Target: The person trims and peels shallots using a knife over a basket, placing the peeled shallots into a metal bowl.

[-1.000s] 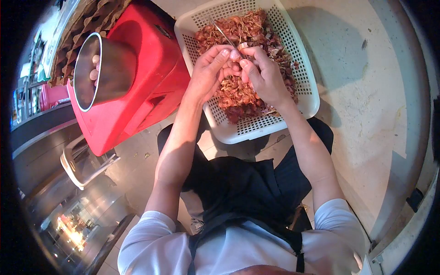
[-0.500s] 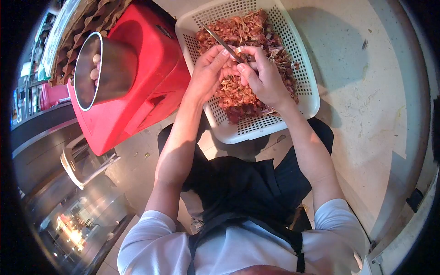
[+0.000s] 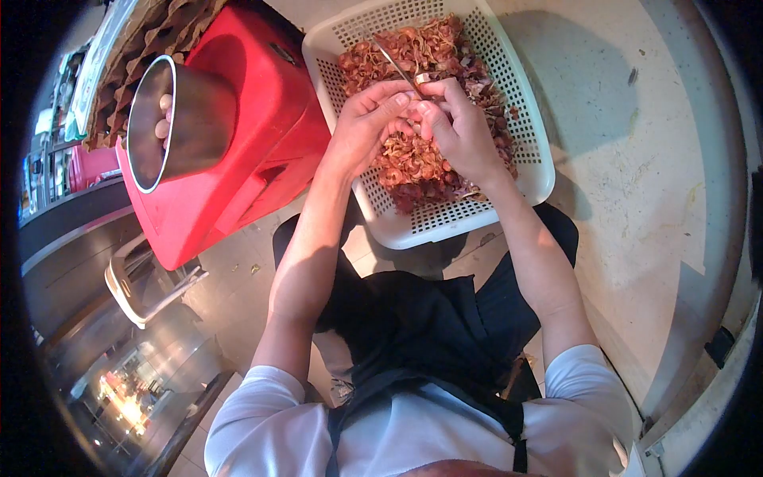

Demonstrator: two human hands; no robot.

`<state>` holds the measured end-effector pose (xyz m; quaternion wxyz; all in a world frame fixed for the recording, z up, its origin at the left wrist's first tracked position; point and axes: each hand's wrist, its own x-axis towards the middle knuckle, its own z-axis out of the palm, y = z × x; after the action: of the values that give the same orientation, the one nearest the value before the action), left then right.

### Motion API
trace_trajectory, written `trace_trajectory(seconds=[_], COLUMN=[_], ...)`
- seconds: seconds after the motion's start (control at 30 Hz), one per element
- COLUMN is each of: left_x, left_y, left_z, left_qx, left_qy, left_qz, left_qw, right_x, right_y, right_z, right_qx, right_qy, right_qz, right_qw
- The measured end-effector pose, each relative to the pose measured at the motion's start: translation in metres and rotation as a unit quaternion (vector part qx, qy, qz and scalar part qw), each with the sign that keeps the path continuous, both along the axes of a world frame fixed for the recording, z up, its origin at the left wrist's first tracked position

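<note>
Both hands meet above a white perforated plastic basket [image 3: 542,171] of reddish-brown shallots and papery skins [image 3: 413,171]. My right hand [image 3: 461,135] is closed around a small knife [image 3: 395,61], whose narrow blade points up and to the left, away from me. A pale band wraps a finger of that hand. My left hand [image 3: 367,123] is closed in a pinch close against the right fingertips. A small pinkish shallot [image 3: 412,95] shows partly between the fingers; the rest of it is covered.
At left, a steel pot [image 3: 203,115] with several pale peeled bulbs [image 3: 164,127] rests tilted in view on a red plastic stool [image 3: 270,103]. Egg-carton trays [image 3: 151,48] lie behind it. A wall panel [image 3: 612,159] borders the right side. A white-handled object [image 3: 127,290] lies lower left.
The knife has turned, its tip swinging a little to the right and its blade now steeper. My right fingers have shifted slightly; the left hand stays nearly in place.
</note>
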<state>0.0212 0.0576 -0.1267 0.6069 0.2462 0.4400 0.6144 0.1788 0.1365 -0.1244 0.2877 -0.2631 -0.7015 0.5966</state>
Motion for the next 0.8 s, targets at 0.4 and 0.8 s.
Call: trace_trajectory(seconds=[0.4,0.8], left_x=[-0.001,-0.003], left_y=[0.000,-0.001], left_z=[0.000,-0.005], left_qx=[-0.005,-0.004], left_qy=[-0.046,-0.029], left_qz=[0.031,0.013], left_qw=[0.998,0.999], right_x=[0.003,0.003], right_y=[-0.001,0.002], right_z=[0.014,0.003], right_qx=[0.014,-0.012], right_qy=[-0.029,0.008], right_qz=[0.039,0.020], right_qw=[0.999,1.000])
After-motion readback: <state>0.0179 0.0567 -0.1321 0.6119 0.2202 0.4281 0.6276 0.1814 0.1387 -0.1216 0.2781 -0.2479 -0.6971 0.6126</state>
